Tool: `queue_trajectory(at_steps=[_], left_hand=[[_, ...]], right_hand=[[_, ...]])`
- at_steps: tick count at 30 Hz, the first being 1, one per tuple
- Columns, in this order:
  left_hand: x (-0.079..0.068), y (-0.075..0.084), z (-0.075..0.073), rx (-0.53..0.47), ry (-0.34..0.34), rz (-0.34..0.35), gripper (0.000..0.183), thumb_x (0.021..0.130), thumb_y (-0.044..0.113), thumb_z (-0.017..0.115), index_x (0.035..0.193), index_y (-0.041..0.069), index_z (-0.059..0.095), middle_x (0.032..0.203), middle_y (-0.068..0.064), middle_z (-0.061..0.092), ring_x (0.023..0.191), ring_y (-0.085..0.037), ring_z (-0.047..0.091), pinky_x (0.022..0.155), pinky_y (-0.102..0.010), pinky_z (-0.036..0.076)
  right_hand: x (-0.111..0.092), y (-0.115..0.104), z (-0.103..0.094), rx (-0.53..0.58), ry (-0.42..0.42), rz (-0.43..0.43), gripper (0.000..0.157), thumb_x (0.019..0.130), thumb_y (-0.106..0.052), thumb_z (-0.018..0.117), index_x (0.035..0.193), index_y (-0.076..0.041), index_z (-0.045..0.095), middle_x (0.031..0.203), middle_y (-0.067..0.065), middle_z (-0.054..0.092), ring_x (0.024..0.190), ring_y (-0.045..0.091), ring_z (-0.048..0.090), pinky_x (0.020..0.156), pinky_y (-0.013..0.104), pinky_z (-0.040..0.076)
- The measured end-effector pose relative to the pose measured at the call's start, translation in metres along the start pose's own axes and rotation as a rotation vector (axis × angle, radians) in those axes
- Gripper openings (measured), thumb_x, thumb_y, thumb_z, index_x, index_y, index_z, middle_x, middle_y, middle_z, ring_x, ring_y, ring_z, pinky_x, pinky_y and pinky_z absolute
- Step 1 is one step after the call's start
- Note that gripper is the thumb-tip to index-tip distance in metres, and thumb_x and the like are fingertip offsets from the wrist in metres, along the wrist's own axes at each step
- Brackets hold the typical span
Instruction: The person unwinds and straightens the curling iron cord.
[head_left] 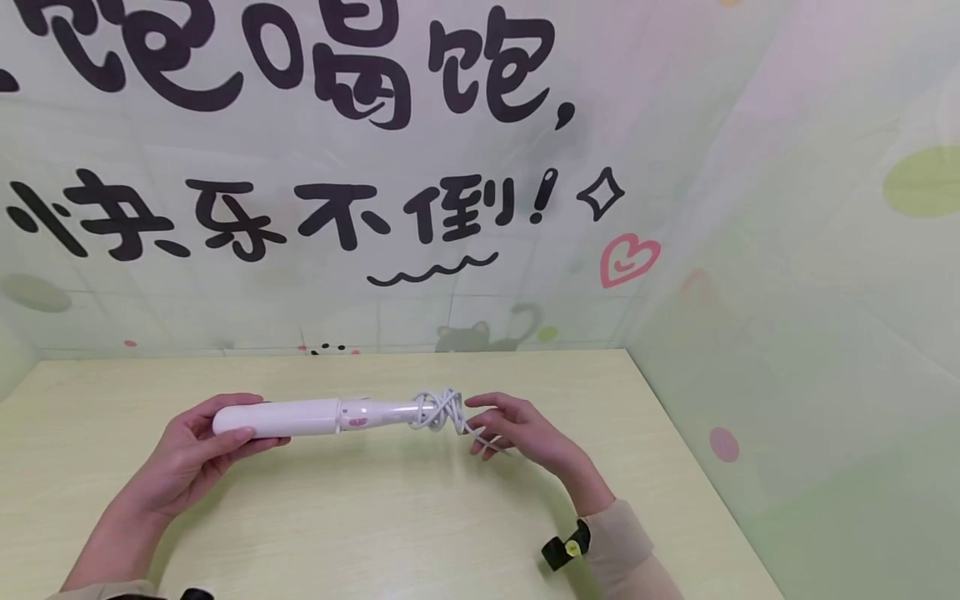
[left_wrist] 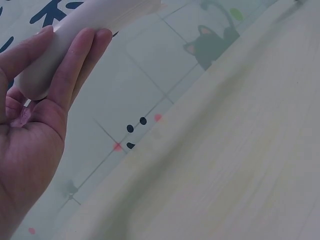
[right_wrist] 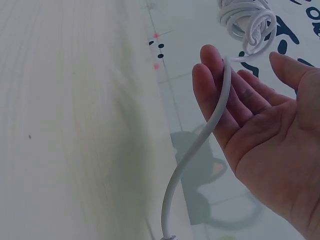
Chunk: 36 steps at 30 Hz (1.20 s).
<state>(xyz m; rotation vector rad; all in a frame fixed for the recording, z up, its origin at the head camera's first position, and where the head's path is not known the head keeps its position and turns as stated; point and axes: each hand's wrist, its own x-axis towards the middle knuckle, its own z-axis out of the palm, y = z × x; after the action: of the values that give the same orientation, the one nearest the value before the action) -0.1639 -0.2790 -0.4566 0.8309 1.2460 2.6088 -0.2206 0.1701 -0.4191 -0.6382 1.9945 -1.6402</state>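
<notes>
A white wand-shaped electric appliance (head_left: 288, 418) is held level above the table, its thick rounded end at the left. My left hand (head_left: 183, 458) grips that end, thumb on the near side and fingers behind and beneath it; the left wrist view shows this hand (left_wrist: 37, 125) around the smooth white barrel (left_wrist: 70, 42). A white cord (head_left: 438, 410) is wound in loops about the narrow right end. Beside the loops, my right hand (head_left: 528, 433) has loosely bent fingers. In the right wrist view, the loose cord (right_wrist: 200, 140) crosses its fingers (right_wrist: 206, 95), the thumb standing apart.
The pale wooden table (head_left: 360, 517) runs back to a printed wall (head_left: 300, 308) with black lettering and a cat drawing. Another wall (head_left: 810, 350) borders the table at the right. A black band with a small device (head_left: 558, 550) is on the right wrist.
</notes>
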Motion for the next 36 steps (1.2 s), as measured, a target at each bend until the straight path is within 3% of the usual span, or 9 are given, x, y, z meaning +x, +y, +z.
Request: queue_trajectory(at_steps=[7,12,16,20,23,28,32,36], left_hand=[[0.000,0.000,0.000,0.002,0.005,-0.006,0.051,0.098,-0.028,0.032,0.136,-0.007,0.059,0.131,-0.015,0.055,0.114,-0.040,0.067,0.103,-0.045,0.055],[-0.001,0.001,0.000,-0.015,0.010,-0.002,0.052,0.098,-0.028,0.031,0.135,-0.007,0.060,0.131,-0.015,0.055,0.112,-0.041,0.068,0.103,-0.044,0.055],[-0.002,0.002,-0.002,-0.017,0.016,0.002,0.052,0.098,-0.028,0.030,0.136,-0.007,0.060,0.131,-0.015,0.055,0.111,-0.042,0.068,0.102,-0.044,0.055],[-0.004,0.002,-0.003,-0.022,0.020,0.003,0.053,0.098,-0.028,0.030,0.136,-0.007,0.060,0.130,-0.015,0.056,0.111,-0.042,0.068,0.102,-0.044,0.055],[-0.005,0.003,-0.004,-0.029,0.019,0.007,0.053,0.098,-0.029,0.030,0.135,-0.007,0.060,0.130,-0.015,0.056,0.111,-0.042,0.068,0.102,-0.044,0.055],[-0.005,0.004,-0.004,-0.035,0.007,0.020,0.052,0.098,-0.029,0.029,0.136,-0.009,0.058,0.132,-0.016,0.055,0.113,-0.042,0.067,0.103,-0.044,0.055],[-0.006,0.005,-0.005,-0.041,0.000,0.026,0.053,0.098,-0.029,0.029,0.137,-0.009,0.058,0.131,-0.016,0.056,0.113,-0.042,0.067,0.103,-0.045,0.055],[-0.007,0.005,-0.006,-0.037,-0.009,0.030,0.053,0.098,-0.029,0.028,0.137,-0.009,0.058,0.131,-0.017,0.056,0.112,-0.043,0.068,0.103,-0.045,0.055]], right_hand=[[0.005,0.002,0.004,0.123,-0.021,-0.008,0.045,0.110,-0.017,0.049,0.151,0.001,0.043,0.134,0.017,0.058,0.110,0.032,0.066,0.092,0.039,0.064],[0.005,0.005,0.003,0.129,-0.009,-0.055,0.044,0.109,-0.014,0.050,0.149,0.004,0.044,0.133,0.024,0.057,0.107,0.027,0.064,0.087,0.032,0.063],[0.002,0.009,0.000,0.079,0.037,-0.091,0.034,0.107,-0.009,0.053,0.135,0.011,0.055,0.120,0.025,0.064,0.096,0.022,0.065,0.079,0.027,0.062],[-0.001,0.012,-0.004,0.017,0.098,-0.110,0.026,0.104,-0.005,0.058,0.114,0.018,0.063,0.093,0.011,0.070,0.078,0.015,0.061,0.068,0.021,0.056],[-0.005,0.011,-0.007,0.012,0.110,-0.102,0.025,0.101,-0.003,0.061,0.108,0.021,0.063,0.084,0.005,0.068,0.069,0.012,0.054,0.060,0.018,0.047],[-0.012,0.006,-0.010,-0.031,0.110,-0.052,0.024,0.098,-0.005,0.069,0.109,0.016,0.068,0.084,0.005,0.068,0.068,0.013,0.049,0.055,0.019,0.039],[-0.017,0.003,-0.016,-0.147,0.137,-0.027,0.018,0.097,-0.010,0.072,0.106,0.005,0.075,0.090,0.014,0.069,0.076,0.022,0.055,0.062,0.024,0.049],[-0.021,0.001,-0.024,-0.195,0.161,-0.047,0.015,0.098,-0.006,0.070,0.106,0.005,0.075,0.096,0.023,0.069,0.080,0.022,0.058,0.070,0.028,0.056]])
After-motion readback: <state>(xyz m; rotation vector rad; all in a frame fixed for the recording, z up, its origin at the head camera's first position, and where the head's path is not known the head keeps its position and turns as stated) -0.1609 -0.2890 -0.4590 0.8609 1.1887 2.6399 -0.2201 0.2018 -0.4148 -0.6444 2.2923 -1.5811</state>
